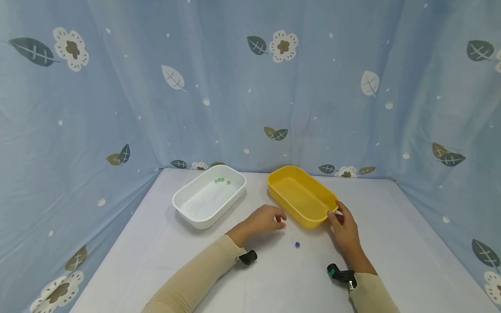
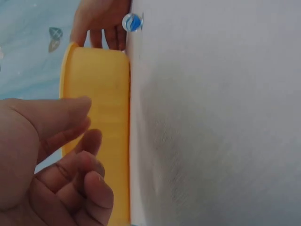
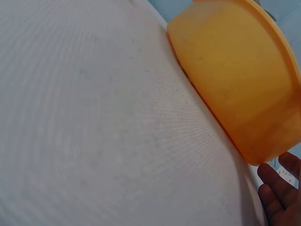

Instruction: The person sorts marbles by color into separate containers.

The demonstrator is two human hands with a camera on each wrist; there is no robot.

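A yellow plastic tray [image 1: 291, 203] sits at an angle on the table, its inside bare. My right hand [image 1: 346, 228] holds its near right corner, thumb and fingers at the rim; in the right wrist view the fingertips [image 3: 270, 175] meet the tray's end wall. My left hand [image 1: 266, 218] hovers left of the tray with fingers loosely bent and nothing between them. From the left wrist, the same hand [image 2: 61, 155] overlaps the tray's side wall [image 2: 110, 84]. A clear glass marble with a blue swirl [image 1: 297, 244] lies on the table in front of the tray, between both hands.
To the left stands a white tray [image 1: 192, 211] with several small green marbles [image 1: 222, 180] toward its far end. A white cloth [image 1: 274, 282] covers the table. Blue patterned curtains [image 1: 235, 87] enclose the back and sides.
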